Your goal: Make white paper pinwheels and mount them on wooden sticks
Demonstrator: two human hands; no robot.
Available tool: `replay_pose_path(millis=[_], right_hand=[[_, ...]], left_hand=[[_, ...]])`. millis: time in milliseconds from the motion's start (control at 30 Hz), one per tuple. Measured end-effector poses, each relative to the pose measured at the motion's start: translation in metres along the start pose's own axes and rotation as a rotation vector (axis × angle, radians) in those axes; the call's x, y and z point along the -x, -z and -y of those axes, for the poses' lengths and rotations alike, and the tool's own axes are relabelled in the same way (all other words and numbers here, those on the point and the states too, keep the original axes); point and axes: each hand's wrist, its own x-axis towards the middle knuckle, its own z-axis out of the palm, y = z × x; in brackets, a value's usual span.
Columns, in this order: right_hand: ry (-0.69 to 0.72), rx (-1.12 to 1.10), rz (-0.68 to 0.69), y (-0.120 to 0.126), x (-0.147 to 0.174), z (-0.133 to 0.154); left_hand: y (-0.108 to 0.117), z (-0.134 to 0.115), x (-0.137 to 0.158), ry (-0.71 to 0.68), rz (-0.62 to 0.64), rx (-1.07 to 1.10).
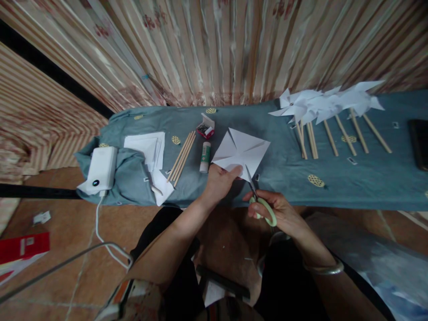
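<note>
A square of white paper (241, 149) with slits running in from its corners is pinched at its near edge by my left hand (219, 180), thumb on top. In my right hand (272, 207) is a pair of scissors (265, 209) with light green handles. Their blades meet the paper near its closest corner, to the right of my left thumb. Just left of the paper stand a glue stick (205, 157) with a green label and a small open red box (205, 129) of dark little pieces.
Several wooden sticks (182, 158) and a stack of white paper (150, 147) lie left. A white power bank (102, 168) with a cable sits at the left end. Paper pinwheels (324, 107) on sticks lie right, before a dark object (418, 142). Curtains (234, 53) hang behind.
</note>
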Motion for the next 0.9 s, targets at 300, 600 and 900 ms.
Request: replay_pose_path(millis=[300, 600, 900], right_hand=[[-0.070, -0.068, -0.035, -0.0038, 0.0003, 0.0066], [-0.018, -0.030, -0.045, -0.0026, -0.0001, 0.0028], [-0.040, -0.089, -0.061, -0.0029, -0.0017, 0.0003]], left_hand=[[-0.0015, -0.0056, 0.0022, -0.003, 0.001, 0.073], [-0.0010, -0.0028, 0.0033, 0.005, 0.020, 0.016], [-0.0009, -0.0018, 0.0037, 0.003, 0.028, -0.020]])
